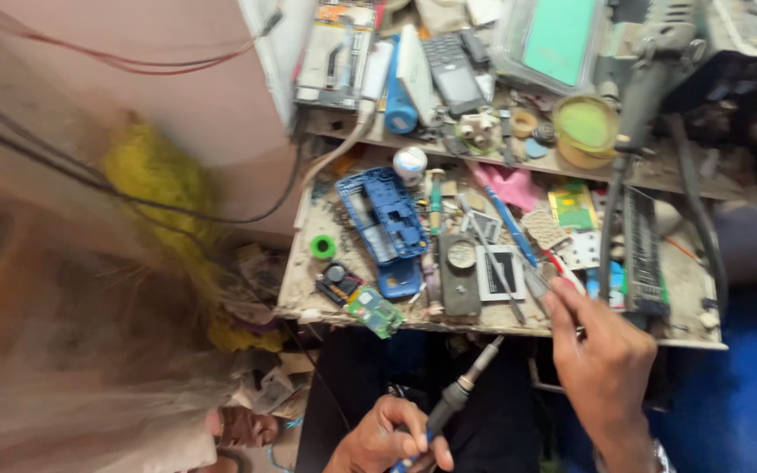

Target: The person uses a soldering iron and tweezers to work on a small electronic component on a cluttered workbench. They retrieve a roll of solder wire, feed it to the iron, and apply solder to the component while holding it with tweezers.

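One soldering iron (457, 390) sits low over the lap, left hand (387, 438) curled tight around its handle, while the right hand (602, 355) pinches one pair of tweezers (538, 285) at the cluttered bench's (501, 322) front edge, beside one blue phone frame (383, 215).

even, fairly bright diffuse light falls on the bench (659, 328) from above, giving soft, short shadows under the clutter and a dim, dark zone below the bench edge; a mild sheen shows on the green lid (585, 123). the left third of the view is heavily smeared by motion blur, with the yellow mass (146, 175) and wall (168, 79) reduced to streaks. both hands and the iron (462, 390) are soft-edged, and the upper right corner is also unsharp.
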